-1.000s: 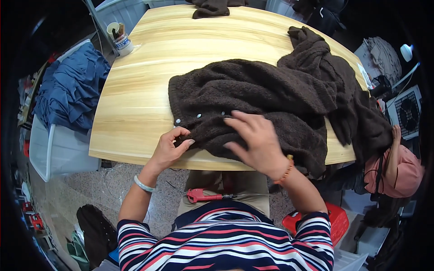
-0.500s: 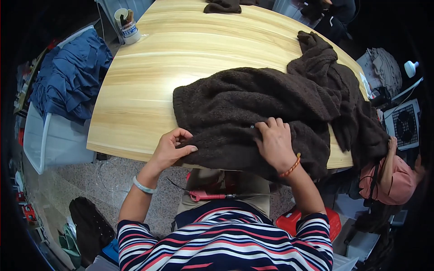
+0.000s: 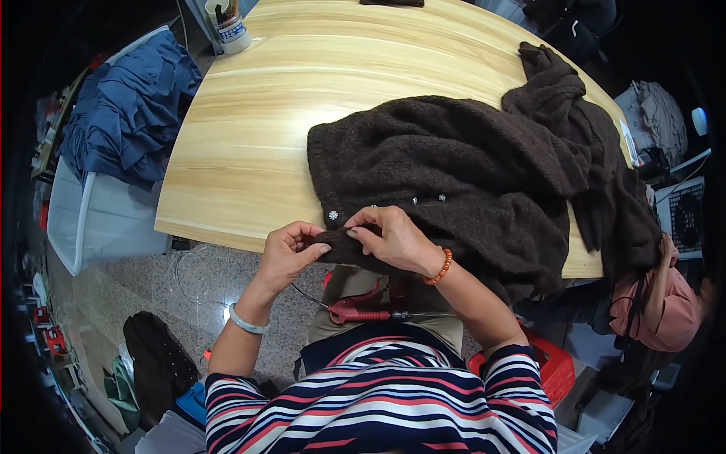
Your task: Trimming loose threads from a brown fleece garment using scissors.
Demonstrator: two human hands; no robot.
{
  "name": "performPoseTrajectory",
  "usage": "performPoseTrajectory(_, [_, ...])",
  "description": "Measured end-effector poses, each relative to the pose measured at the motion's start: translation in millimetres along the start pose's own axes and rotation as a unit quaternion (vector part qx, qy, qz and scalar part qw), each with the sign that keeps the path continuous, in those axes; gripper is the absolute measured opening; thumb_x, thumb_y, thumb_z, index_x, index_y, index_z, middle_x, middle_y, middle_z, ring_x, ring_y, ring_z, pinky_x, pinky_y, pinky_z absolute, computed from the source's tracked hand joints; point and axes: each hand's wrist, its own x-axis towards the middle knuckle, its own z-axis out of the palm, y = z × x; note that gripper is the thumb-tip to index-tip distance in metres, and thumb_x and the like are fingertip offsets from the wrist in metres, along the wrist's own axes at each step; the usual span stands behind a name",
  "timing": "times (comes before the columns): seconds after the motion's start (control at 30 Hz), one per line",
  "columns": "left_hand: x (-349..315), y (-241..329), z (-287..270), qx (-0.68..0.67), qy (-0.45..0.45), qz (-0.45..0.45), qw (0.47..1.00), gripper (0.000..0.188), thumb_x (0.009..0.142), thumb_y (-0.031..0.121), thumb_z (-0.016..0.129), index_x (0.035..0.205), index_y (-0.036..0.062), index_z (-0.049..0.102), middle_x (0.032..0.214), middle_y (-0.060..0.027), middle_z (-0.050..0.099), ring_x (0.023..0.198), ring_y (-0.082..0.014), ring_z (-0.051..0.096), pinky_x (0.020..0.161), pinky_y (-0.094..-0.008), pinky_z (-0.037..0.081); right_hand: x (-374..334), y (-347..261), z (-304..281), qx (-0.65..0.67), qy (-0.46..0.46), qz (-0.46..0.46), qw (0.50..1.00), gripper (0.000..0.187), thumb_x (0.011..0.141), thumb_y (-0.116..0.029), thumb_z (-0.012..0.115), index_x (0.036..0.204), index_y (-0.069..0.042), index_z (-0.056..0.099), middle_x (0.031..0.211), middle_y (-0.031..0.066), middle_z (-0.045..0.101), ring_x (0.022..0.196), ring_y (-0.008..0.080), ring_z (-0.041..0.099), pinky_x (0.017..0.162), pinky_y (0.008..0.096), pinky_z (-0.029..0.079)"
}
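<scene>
Low centre of the frame — left hand and right hand, fingers clamped on the brown cardigan hem at the desk edge.

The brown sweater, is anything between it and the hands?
No. Both hands already pinch the brown sweater at its near edge: the left hand and the right hand touch it directly.

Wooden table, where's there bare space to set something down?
The light wooden table is bare across its left half, from the white cup of pens down to the near edge, and along the far middle. The fuzzy dark brown cardigan crowds the right half, where the left hand and right hand pinch its hem.
</scene>
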Motion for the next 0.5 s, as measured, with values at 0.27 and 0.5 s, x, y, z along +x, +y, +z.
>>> performPoseTrajectory(0.27, [2,-1,3,-0.050,-0.002,-0.005,0.999,0.016,0.088,0.006,0.070,0.102,0.0006,0.063,0.092,-0.0020,0.067,0.080,-0.0068,0.062,0.075,-0.0220,0.053,-5,10,15,0.084,-0.013,-0.092,0.992,0.039,0.086,-0.010,0.071,0.120,0.004,0.059,0.095,0.0065,0.068,0.081,0.0061,0.061,0.072,0.0225,0.051])
performPoseTrajectory(0.5, [-6,-5,17,0.002,-0.001,0.053,0.999,0.011,0.091,0.006,0.067,0.099,-0.0002,0.062,0.091,-0.0009,0.065,0.078,-0.0045,0.059,0.072,-0.0198,0.050,-15,14,24,0.025,0.060,-0.109,0.992,0.022,0.080,-0.013,0.072,0.091,0.005,0.067,0.083,0.0184,0.066,0.075,0.0263,0.067,0.068,0.0337,0.051])
